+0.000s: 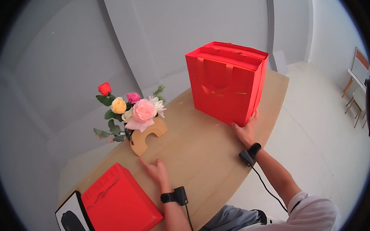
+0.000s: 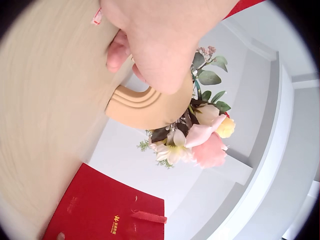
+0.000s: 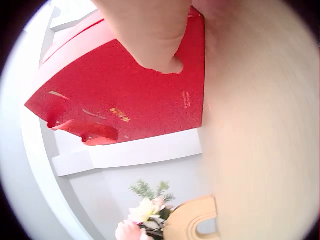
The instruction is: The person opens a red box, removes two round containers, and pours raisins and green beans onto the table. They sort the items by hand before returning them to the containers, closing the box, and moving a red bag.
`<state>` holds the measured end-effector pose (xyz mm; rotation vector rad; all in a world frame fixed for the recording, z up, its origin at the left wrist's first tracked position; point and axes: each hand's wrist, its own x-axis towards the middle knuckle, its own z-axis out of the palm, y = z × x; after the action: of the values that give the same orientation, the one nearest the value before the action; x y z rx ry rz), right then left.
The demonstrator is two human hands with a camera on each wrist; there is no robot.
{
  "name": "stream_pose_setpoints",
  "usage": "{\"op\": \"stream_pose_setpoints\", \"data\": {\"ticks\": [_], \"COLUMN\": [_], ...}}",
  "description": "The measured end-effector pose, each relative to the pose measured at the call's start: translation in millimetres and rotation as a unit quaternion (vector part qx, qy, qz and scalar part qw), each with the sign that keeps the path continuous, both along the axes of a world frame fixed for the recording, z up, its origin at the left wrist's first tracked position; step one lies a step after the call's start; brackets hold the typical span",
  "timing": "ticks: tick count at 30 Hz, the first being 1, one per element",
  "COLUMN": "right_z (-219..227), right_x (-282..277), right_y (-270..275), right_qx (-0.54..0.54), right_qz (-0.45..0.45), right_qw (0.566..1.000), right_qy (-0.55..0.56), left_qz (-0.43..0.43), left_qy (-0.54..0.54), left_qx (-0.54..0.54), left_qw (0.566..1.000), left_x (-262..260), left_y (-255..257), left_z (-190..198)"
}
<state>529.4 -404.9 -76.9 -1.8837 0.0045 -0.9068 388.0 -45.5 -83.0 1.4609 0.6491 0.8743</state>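
A red gift bag (image 1: 221, 89) with ribbon handles stands upright on the wooden table. My right hand (image 1: 246, 133) grips its lower near corner, the thumb (image 3: 167, 62) on the broad front and the fingers round the side, mostly hidden. An arch-shaped tan vase (image 1: 138, 142) holds pink, yellow, white and red flowers (image 1: 144, 110). Just in front of the vase's near foot is my left hand (image 1: 156, 172), index finger extended towards it; whether they touch I cannot tell. In the left wrist view that hand (image 2: 155, 45) overlaps part of the vase (image 2: 145, 110).
A flat red box (image 1: 120, 205) lies at the table's near left, beside a black-and-white item (image 1: 74, 221). The curved table edge (image 1: 233, 192) runs close to the person's body. Cables hang from both wrist cameras. Grey wall panels stand behind; a small white table (image 1: 357, 81) is far right.
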Motion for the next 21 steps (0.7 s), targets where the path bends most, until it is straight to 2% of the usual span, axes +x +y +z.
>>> {"op": "stream_pose_setpoints", "data": {"ticks": [1, 2, 4, 5, 6, 7, 8, 9, 11, 12, 14, 17, 19, 20, 21], "right_z": [-15, -18, -1, 7, 15, 29, 41, 51, 68, 73, 77, 73, 72, 102, 101], "right_x": [-5, -22, -66, -72, -71, -62, -53, -42, -19, -13, -5, -2, -2, -20, -17], "right_y": [1, 11, 22, 25, 29, 33, 37, 40, 44, 45, 46, 40, 28, 32, 26], "right_qx": [-0.119, -0.115, -0.16, -0.211, -0.212, -0.401, -0.573, -0.574, -0.768, -0.77, -0.923, -0.965, -0.972, -0.994, -0.993], "right_qz": [-0.077, -0.069, -0.027, 0.047, 0.047, 0.077, 0.105, 0.105, 0.09, 0.088, 0.007, -0.05, -0.073, -0.093, -0.103], "right_qw": [0.99, 0.991, 0.986, 0.976, 0.976, 0.912, 0.811, 0.809, 0.624, 0.623, 0.384, 0.257, 0.218, 0.05, -0.036], "right_qy": [0.019, 0.018, 0.04, -0.023, -0.021, -0.044, -0.065, -0.064, -0.11, -0.11, -0.026, 0.021, 0.042, 0.038, 0.038], "left_qz": [0.006, 0.0, -0.003, 0.005, 0.011, 0.009, 0.009, 0.01, 0.006, 0.0, 0.004, -0.005, -0.022, -0.025, -0.027], "left_qy": [0.0, 0.0, -0.002, -0.002, -0.001, 0.001, -0.01, -0.023, -0.024, -0.025, -0.03, -0.027, -0.019, -0.014, -0.008], "left_qx": [0.005, -0.001, -0.007, 0.002, 0.01, 0.009, 0.018, 0.026, 0.001, -0.022, -0.03, -0.045, -0.058, -0.043, -0.028], "left_qw": [1.0, 1.0, 1.0, 1.0, 1.0, 1.0, 1.0, 0.999, 1.0, 0.999, 0.999, 0.999, 0.998, 0.999, 0.999], "left_x": [-1, -1, 0, 1, 1, 1, 4, 6, 1, 0, -2, -1, 2, 1, 0], "left_y": [0, 0, 1, -2, -4, -3, 0, 1, -4, -6, -8, -3, -3, -4, -4], "left_z": [0, -1, 2, 2, 1, -3, -10, -13, -2, 4, 8, 6, 4, 4, 4]}}
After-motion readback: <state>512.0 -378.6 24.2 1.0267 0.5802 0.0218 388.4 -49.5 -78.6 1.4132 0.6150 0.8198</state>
